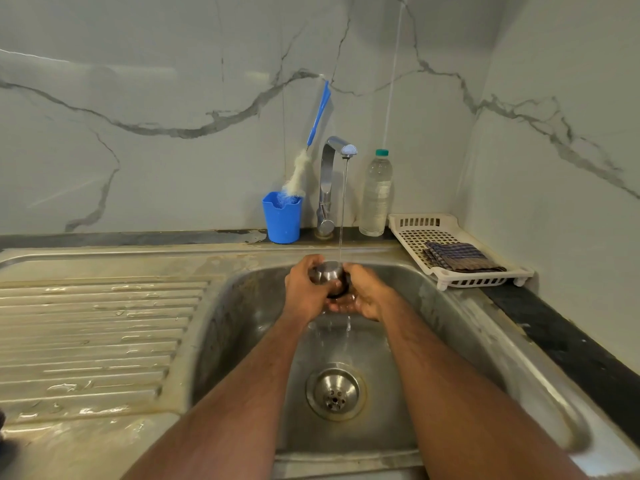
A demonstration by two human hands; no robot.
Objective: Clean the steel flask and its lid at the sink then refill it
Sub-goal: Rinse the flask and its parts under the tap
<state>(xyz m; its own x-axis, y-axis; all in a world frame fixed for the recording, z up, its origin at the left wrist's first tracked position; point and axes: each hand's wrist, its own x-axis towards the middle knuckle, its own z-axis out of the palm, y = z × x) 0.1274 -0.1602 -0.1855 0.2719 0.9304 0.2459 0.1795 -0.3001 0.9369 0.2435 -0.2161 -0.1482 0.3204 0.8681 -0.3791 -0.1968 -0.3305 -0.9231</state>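
Taking the tap (333,181) as reference: it stands at the back rim of the steel sink (242,306) and runs a thin, unbroken stream of water (343,209) straight down. Directly beneath the spout, over the far half of the basin, both hands hold a small rounded steel piece, the lid (329,276), which the stream strikes on its top. The left hand (304,289) wraps its fingers round the lid's left side; the right hand (363,296) curls round the right side and underneath, so both grips are closed on the lid. Water spills from below the hands into the basin. The flask body cannot be made out anywhere in view. Below the hands, nearer the viewer than the tap, sits the drain strainer (335,391) in the basin floor. Immediately left of the tap stands a blue cup (282,220) holding a bottle brush (304,168) with a blue handle that leans against the marble wall. Immediately right of the tap stands a clear plastic bottle (375,199) with a green cap, upright. Further right lies a white perforated tray (415,230) with a folded checked cloth (457,258) resting in it. Left of the basin, the ribbed draining board (90,341) carries beads and streaks of water.
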